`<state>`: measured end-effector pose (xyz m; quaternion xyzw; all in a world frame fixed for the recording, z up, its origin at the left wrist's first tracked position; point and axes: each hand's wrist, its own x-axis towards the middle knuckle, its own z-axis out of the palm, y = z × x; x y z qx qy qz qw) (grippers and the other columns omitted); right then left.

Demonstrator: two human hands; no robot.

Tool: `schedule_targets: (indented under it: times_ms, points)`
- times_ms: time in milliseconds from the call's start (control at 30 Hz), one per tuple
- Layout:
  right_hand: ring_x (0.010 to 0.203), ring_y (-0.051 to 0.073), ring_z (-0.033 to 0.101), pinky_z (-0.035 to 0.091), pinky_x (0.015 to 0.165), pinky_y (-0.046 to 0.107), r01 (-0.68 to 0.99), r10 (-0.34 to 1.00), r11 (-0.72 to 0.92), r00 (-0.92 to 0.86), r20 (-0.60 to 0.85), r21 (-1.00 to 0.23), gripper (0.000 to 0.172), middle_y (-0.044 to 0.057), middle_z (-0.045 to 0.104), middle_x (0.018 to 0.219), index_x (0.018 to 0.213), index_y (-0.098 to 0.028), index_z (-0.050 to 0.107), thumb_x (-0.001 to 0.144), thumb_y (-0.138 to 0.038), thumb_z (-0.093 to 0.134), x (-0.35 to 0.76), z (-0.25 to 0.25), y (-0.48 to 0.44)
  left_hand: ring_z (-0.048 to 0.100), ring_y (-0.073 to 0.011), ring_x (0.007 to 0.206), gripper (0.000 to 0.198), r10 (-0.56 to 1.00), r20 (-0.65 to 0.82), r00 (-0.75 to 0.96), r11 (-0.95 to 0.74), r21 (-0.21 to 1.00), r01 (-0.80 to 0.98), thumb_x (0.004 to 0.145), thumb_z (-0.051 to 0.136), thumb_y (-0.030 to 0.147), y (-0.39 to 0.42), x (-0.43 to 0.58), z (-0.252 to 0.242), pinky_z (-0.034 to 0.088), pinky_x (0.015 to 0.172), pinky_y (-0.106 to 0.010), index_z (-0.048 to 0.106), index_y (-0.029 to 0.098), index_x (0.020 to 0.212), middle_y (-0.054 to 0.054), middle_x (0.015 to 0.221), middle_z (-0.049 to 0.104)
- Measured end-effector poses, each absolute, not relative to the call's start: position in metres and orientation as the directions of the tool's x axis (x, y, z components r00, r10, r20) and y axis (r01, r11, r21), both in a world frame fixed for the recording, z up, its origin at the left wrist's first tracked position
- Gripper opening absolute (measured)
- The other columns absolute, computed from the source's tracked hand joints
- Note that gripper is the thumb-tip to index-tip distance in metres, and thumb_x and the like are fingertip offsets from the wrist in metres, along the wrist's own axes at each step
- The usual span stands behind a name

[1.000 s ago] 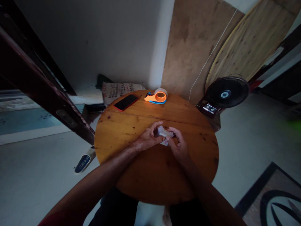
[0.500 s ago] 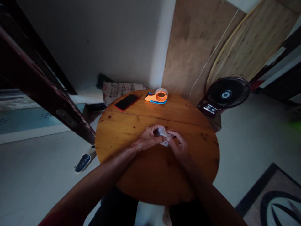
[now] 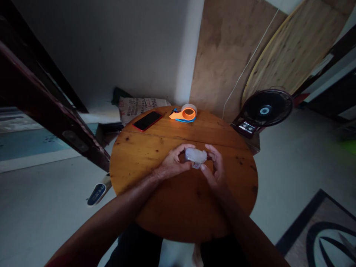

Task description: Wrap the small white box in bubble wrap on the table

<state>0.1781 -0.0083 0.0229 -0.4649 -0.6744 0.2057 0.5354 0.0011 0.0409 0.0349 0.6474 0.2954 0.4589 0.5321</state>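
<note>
A small pale, translucent wrapped packet (image 3: 196, 155) is held over the middle of a round wooden table (image 3: 155, 148). My left hand (image 3: 174, 163) grips its left end with curled fingers. My right hand (image 3: 214, 168) pinches its right end between thumb and fingers. What the packet holds is too dim to make out. Both forearms reach in from the bottom of the view.
At the table's far edge lie a red-edged phone (image 3: 147, 121) and an orange tape dispenser (image 3: 184, 112). A black fan (image 3: 265, 108) stands on the floor to the right, wooden boards (image 3: 230, 55) lean on the wall behind, and a dark rug (image 3: 319, 230) lies at the lower right.
The packet has been turned so its broad pale face shows. My right hand's fingers have spread wider around its right end, and both hands have risen slightly.
</note>
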Motion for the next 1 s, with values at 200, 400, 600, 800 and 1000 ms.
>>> schedule_targets:
  times_ms: [200, 400, 600, 800, 1000]
  points:
    - [0.121, 0.027, 0.051, 0.042, 0.1, 0.048, 0.438, 0.822, 0.522, -0.028, 0.569, -0.732, 0.059, 0.012, 0.051, 0.136, 0.138, -0.026, 0.038, 0.083, -0.029, 0.06, 0.176, 0.022, -0.008, 0.058, -0.0221, 0.106, 0.048, 0.834, 0.393, 0.388, -0.415, 0.909, -0.029, 0.067, 0.068, 0.016, 0.04, 0.0, 0.034, 0.043, 0.096, -0.034, 0.057, 0.018, 0.114, -0.009, 0.114, 0.063]
    - [0.117, 0.026, 0.055, 0.045, 0.098, 0.047, 0.447, 0.823, 0.502, 0.014, 0.567, -0.74, 0.06, 0.013, 0.057, 0.127, 0.137, -0.025, 0.04, 0.082, -0.029, 0.063, 0.175, 0.02, -0.007, 0.058, -0.0219, 0.107, 0.049, 0.827, 0.403, 0.392, -0.44, 0.898, 0.006, 0.067, 0.068, 0.017, 0.039, 0.001, 0.036, 0.044, 0.096, -0.034, 0.057, 0.02, 0.114, -0.008, 0.114, 0.063]
    - [0.112, 0.025, 0.058, 0.047, 0.095, 0.045, 0.475, 0.805, 0.503, 0.046, 0.591, -0.722, 0.057, 0.011, 0.06, 0.122, 0.135, -0.026, 0.044, 0.081, -0.028, 0.064, 0.176, 0.016, -0.006, 0.059, -0.0212, 0.104, 0.048, 0.834, 0.394, 0.386, -0.428, 0.904, 0.002, 0.068, 0.067, 0.016, 0.037, 0.001, 0.038, 0.044, 0.095, -0.034, 0.057, 0.019, 0.114, -0.008, 0.112, 0.063]
    - [0.113, 0.025, 0.057, 0.046, 0.097, 0.045, 0.481, 0.847, 0.453, 0.031, 0.531, -0.751, 0.06, 0.012, 0.059, 0.125, 0.136, -0.025, 0.044, 0.08, -0.031, 0.065, 0.178, 0.013, -0.004, 0.06, -0.0208, 0.103, 0.05, 0.893, 0.213, 0.396, -0.196, 0.977, -0.083, 0.065, 0.072, 0.019, 0.038, 0.003, 0.037, 0.045, 0.094, -0.036, 0.056, 0.017, 0.113, -0.009, 0.112, 0.063]
    - [0.105, 0.024, 0.06, 0.048, 0.094, 0.044, 0.434, 0.924, 0.316, 0.061, 0.378, -0.844, 0.056, 0.01, 0.064, 0.116, 0.134, -0.024, 0.046, 0.082, -0.035, 0.064, 0.176, 0.011, -0.002, 0.061, -0.0154, 0.089, 0.053, 0.91, 0.013, 0.414, 0.059, 0.985, -0.161, 0.063, 0.073, 0.02, 0.046, 0.006, 0.028, 0.047, 0.085, -0.032, 0.053, 0.018, 0.111, -0.005, 0.103, 0.064]
